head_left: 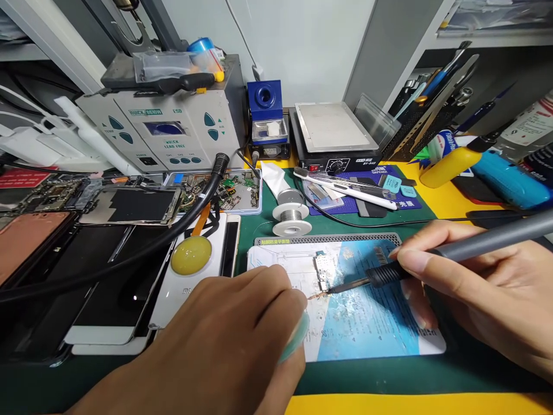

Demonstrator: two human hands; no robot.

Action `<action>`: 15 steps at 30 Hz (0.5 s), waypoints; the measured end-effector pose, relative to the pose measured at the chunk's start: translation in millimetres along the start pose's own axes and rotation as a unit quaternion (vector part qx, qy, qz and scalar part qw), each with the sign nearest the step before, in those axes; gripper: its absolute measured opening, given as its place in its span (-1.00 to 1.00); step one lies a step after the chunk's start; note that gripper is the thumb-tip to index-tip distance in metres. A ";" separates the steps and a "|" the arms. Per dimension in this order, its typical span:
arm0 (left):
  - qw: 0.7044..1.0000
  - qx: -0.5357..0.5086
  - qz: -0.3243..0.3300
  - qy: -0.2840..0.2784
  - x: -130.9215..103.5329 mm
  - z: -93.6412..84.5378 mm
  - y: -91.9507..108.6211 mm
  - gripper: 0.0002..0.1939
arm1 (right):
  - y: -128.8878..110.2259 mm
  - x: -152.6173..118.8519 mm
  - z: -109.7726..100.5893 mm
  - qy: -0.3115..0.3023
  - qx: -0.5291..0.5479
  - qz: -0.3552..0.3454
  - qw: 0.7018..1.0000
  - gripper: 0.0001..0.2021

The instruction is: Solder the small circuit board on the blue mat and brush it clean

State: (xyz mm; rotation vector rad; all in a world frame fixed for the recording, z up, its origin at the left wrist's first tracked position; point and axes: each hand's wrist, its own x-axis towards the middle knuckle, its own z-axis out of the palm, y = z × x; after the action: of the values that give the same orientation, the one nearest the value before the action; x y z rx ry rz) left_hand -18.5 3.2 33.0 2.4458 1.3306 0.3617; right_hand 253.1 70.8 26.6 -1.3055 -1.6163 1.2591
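Observation:
My right hand (470, 282) grips a black soldering iron (393, 272), whose tip points left over the white and blue card (354, 328). The tip meets a strip of copper-coloured braid (318, 295) just below a small circuit board (323, 271) lying on the card. At the braid's left end is my left hand (259, 323), its fingers curled closed around a pale green round object (295, 339), only partly visible. The braid runs up to these fingers. Behind the card stands a spool of solder wire (291, 214).
A hot-air station (164, 127) stands back left, its black hose (173, 230) crossing phone parts. Beside it are a blue soldering station (264, 106) and a heating plate (332, 129). A toothbrush (345, 190), parts tray (254, 193) and yellow bottle (451, 167) lie farther right or behind.

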 end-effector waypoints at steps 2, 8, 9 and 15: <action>1.000 0.000 -0.003 -0.001 -0.4 1.1 -0.1 -0.76 | -1.8 -0.2 2.2 0.009 -0.012 -0.014 1.000 -0.78; 1.000 0.006 0.003 0.009 -0.3 2.9 -1.0 -0.75 | -3.7 -5.3 8.1 0.040 -0.051 -0.036 0.997 -0.79; 1.000 0.005 0.006 0.007 -0.2 2.6 -0.8 -0.75 | -4.9 -6.5 9.8 0.050 -0.059 -0.037 0.996 -0.78; 1.000 0.021 0.006 0.011 1.4 1.6 -1.4 -0.78 | -10.4 -11.3 16.2 0.113 -0.086 -0.055 0.988 -0.76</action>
State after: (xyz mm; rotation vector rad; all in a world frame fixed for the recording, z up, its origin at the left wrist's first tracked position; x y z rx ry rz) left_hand -18.2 4.8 31.0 2.4929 1.3458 0.3677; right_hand 238.0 55.6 32.5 -1.3882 -1.6360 0.8858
